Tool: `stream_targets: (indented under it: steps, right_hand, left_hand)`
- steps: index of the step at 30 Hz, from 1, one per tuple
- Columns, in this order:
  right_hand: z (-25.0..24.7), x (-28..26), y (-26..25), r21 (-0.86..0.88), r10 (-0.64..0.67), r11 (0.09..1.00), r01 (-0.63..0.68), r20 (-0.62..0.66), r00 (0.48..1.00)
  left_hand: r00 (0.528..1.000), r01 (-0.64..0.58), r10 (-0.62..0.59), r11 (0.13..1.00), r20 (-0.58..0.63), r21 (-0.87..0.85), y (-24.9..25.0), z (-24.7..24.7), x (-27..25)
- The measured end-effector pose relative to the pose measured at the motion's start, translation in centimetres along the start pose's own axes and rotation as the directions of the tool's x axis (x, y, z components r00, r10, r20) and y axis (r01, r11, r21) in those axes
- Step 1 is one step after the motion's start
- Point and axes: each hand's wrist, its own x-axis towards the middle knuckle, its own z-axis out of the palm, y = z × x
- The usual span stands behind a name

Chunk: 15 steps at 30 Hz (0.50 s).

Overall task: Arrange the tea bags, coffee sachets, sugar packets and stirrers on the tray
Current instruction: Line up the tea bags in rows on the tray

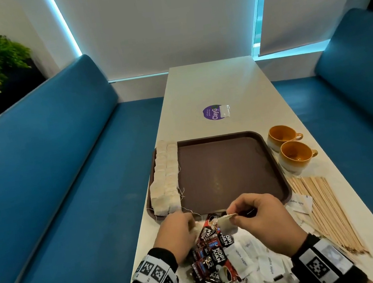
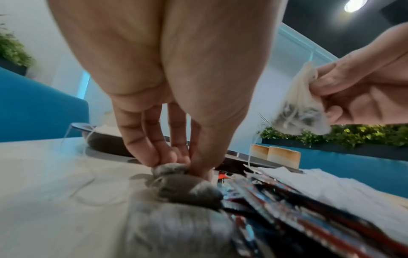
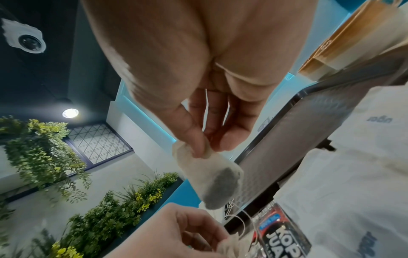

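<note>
A brown tray [image 1: 228, 173] lies on the white table, with two rows of tea bags [image 1: 165, 180] along its left side. My right hand [image 1: 235, 216] pinches a tea bag [image 1: 226, 224] [image 3: 212, 176] [image 2: 298, 108] by its top, lifted above the pile near the tray's front edge. My left hand [image 1: 191, 224] pinches another tea bag [image 2: 170, 168] that rests on the table. Red-and-black coffee sachets [image 1: 212, 255] and white sugar packets [image 1: 252, 257] lie heaped between my wrists. Wooden stirrers [image 1: 327, 212] lie in a bundle to the right.
Two orange cups [image 1: 289, 148] stand right of the tray. A purple sticker [image 1: 212, 112] with a small clear bag sits further back on the table. Blue bench seats [image 1: 63, 158] run along both sides. Plants stand at the far left and right.
</note>
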Motion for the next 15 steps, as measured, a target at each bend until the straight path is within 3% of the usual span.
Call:
stream_targets:
  steps: [5, 10, 15]
  right_hand:
    - [0.5, 0.1, -0.4, -0.012, -0.016, 1.0, 0.017, 0.069, 0.998]
    - [1.5, 0.2, -1.4, -0.036, -0.067, 0.997, 0.073, 0.158, 0.985]
    - [3.3, 0.7, -2.0, -0.057, -0.11, 0.991, 0.123, 0.192, 0.975]
  left_hand:
    - [0.993, 0.056, -0.079, 0.971, -0.091, -0.231, -0.8, -0.9, -1.0]
    - [0.971, 0.033, -0.149, 0.859, -0.189, -0.511, -1.5, -2.6, -2.9]
    - [0.99, -0.044, -0.052, 0.759, -0.128, -0.649, -0.9, -3.9, -4.9]
